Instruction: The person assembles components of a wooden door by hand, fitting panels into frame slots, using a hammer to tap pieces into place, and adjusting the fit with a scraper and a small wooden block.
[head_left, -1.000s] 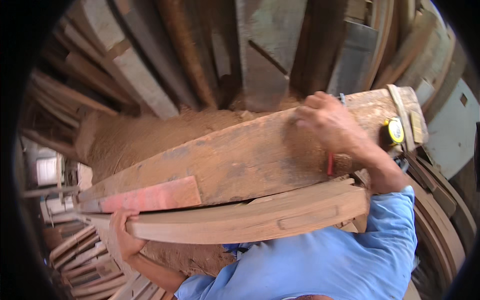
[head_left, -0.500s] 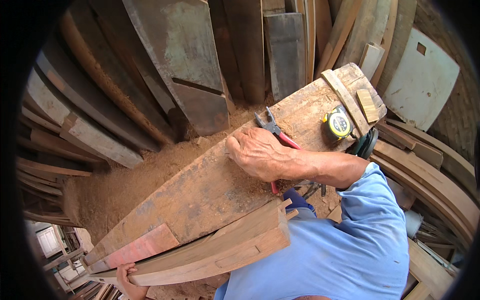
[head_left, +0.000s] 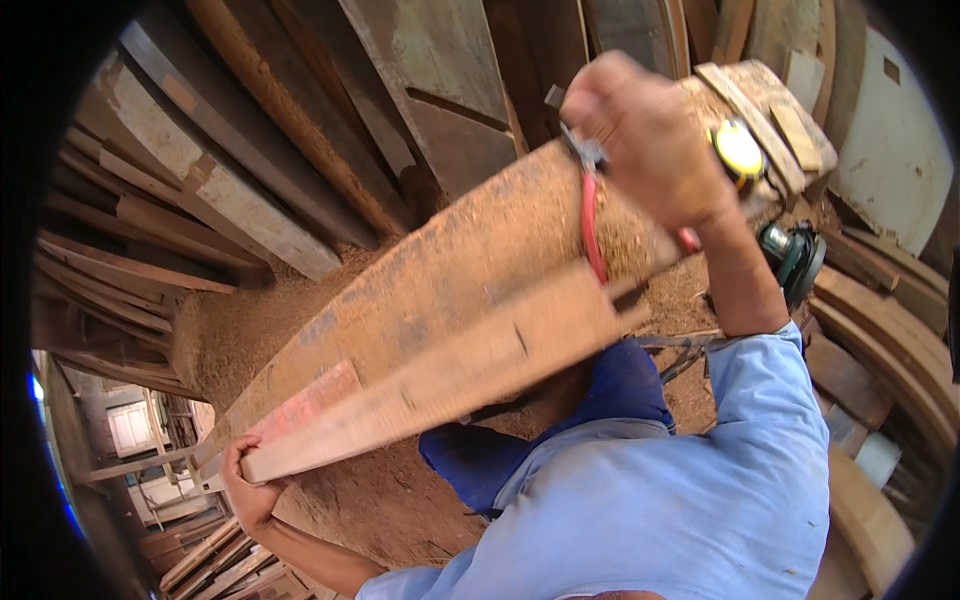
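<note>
My left hand point(head_left: 252, 490) grips the far-left end of a long wooden beam point(head_left: 450, 365). Narrow slot marks show on the beam's upward face, and its other end rests along the near edge of a worn plank bench point(head_left: 420, 270). Raised over the bench, my right hand point(head_left: 640, 135) is closed and blurred by motion. A small grey piece juts out beside its fingers; what it is cannot be made out. Just below that hand, red-handled pliers point(head_left: 590, 220) lie on the bench, partly hidden by the hand and wrist.
A yellow and black tape measure point(head_left: 738, 150) sits on the bench beside a wood strip point(head_left: 750, 125) and a small block point(head_left: 797, 137). A dark green power tool point(head_left: 792, 260) is at the bench's right side. Boards point(head_left: 250, 215) lean all around; sawdust covers the ground.
My right hand has lifted away from the bench surface, up and to the right. The beam has turned, with a broad slotted face now upward. The view has shifted too.
</note>
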